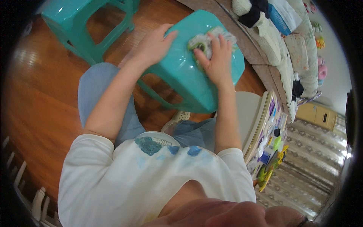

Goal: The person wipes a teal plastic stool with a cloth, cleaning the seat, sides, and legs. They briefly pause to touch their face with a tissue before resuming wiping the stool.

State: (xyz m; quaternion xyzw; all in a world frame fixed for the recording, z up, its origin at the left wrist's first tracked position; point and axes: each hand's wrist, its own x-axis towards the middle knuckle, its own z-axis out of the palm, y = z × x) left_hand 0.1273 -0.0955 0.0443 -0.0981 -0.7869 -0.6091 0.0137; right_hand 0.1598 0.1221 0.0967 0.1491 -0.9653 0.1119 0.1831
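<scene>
A teal plastic stool (181, 62) stands in front of me, over the floor between my knees. My left hand (156, 45) holds the left rim of its seat, with the thumb on top and part of the fingers hidden. On the right part of the seat, my right hand (217, 58) presses on a crumpled grey-white cloth with green edges (201, 42), its fingers spread across it. The cloth looks slightly blurred.
Another teal stool (66, 21) stands at the upper left on the wooden floor (42, 93). A sofa with a pale cover (283, 68) and clothes lies at the upper right. At the right, a cluttered table (265, 142) is close to my right arm. White railings or chair slats (38, 201) show at lower left.
</scene>
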